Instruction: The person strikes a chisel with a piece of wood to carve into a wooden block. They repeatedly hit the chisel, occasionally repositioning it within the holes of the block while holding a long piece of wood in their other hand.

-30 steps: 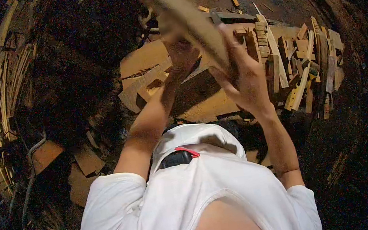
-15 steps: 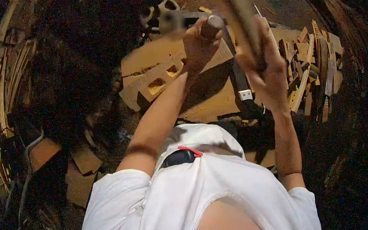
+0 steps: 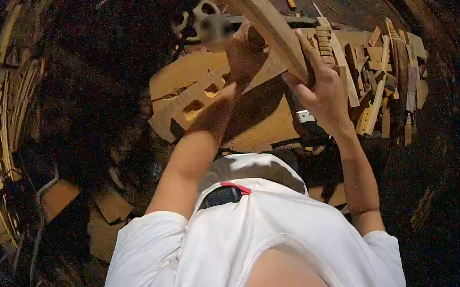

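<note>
My right hand [image 3: 320, 86] grips the lower end of a long curved wooden piece [image 3: 262, 14] that slants up and to the left, out of the top of the view. My left hand [image 3: 243, 56] is raised just left of that piece, fingers closed around a dark handle with a blurred grey tool head [image 3: 215, 31] at its far end. Both arms are stretched forward above a flat wooden board [image 3: 257, 128] on the ground.
A heap of short wood offcuts [image 3: 375, 78] lies to the right. Cut-out board scraps [image 3: 189, 99] lie left of the hands. Bent strips and slats [image 3: 0, 121] are stacked along the dark left side. A dark strap with a white tag [image 3: 306, 116] lies below my right hand.
The wooden piece has swung from a blurred steep angle to a slant toward the upper left. My right hand dropped slightly. My left hand with the tool stayed near the same place.
</note>
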Available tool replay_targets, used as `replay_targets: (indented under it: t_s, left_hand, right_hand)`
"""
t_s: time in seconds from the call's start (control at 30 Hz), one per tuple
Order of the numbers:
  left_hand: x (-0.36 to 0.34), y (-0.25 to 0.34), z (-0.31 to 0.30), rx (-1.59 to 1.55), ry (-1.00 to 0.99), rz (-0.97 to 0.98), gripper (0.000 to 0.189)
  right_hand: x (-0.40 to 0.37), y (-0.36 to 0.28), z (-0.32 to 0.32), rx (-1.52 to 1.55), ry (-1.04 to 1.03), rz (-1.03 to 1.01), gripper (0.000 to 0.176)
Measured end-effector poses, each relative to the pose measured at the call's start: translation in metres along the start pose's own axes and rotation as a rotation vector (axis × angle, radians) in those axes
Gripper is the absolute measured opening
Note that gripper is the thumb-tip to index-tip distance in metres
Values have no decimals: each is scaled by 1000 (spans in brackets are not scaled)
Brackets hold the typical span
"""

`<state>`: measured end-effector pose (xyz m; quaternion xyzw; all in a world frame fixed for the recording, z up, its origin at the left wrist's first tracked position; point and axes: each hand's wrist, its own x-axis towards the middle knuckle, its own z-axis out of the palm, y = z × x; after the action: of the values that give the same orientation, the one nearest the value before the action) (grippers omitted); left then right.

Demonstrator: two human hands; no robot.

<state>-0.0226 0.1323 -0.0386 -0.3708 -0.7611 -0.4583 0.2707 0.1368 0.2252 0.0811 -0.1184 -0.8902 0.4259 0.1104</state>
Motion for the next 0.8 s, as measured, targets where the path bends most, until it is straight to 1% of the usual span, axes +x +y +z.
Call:
replay_targets:
  t_s: [0.1, 0.13, 0.17, 0.2, 0.23, 0.3, 0.33, 0.37, 0.43, 0.47, 0.5, 0.57, 0.63, 0.7, 0.73, 0.8]
  left_hand:
    - [6, 7, 2, -895, -68, -604, 18]
    - [2, 8, 1, -892, -72, -622, 18]
    - [4, 8, -2, -483, -23, -384, 21]
    - [6, 7, -4, -79, 20, -131, 24]
    - [4, -2, 0, -86, 12, -125, 24]
    - [0, -19, 14, -182, -181, -152, 30]
    - [-2, -20, 17, -275, -125, -161, 28]
    - [4, -22, 17, -288, -128, -148, 28]
    - [6, -27, 8, -84, -50, -15, 24]
    - [4, -53, 21, -535, -160, -292, 18]
    - [2, -60, 16, -528, -164, -300, 18]
    - [8, -71, 6, -525, -27, -223, 19]
    - [17, -79, -3, -532, 110, -138, 21]
    - [12, -92, -17, -1019, 85, -805, 14]
    - [10, -92, -23, -1015, 77, -811, 14]
    - [28, -55, -53, -659, 97, -830, 18]
  right_hand:
    - [4, -2, -6, 0, 87, -34, 74]
    - [2, -6, -4, 88, 217, -191, 74]
    - [3, -2, -4, 67, 260, -167, 75]
    - [0, -4, 0, 101, 247, -147, 76]
    - [0, -9, 2, 131, 244, -132, 77]
    - [4, -25, -14, -293, -204, 323, 78]
    - [0, 7, -7, -115, -70, 108, 79]
    - [-2, 12, -5, -120, -53, 113, 79]
    - [-9, 13, 3, 154, 81, 97, 78]
    - [-11, 11, 5, 321, 103, 98, 78]
    - [-13, 15, 6, 328, 97, 104, 78]
    - [-15, 31, 7, 328, 153, 107, 81]
    - [-20, 41, 7, 340, 153, 89, 81]
    - [-31, 53, 10, 366, 171, 131, 80]
    - [-33, 55, 9, 371, 172, 139, 80]
    - [-39, 57, 7, 235, 189, 164, 79]
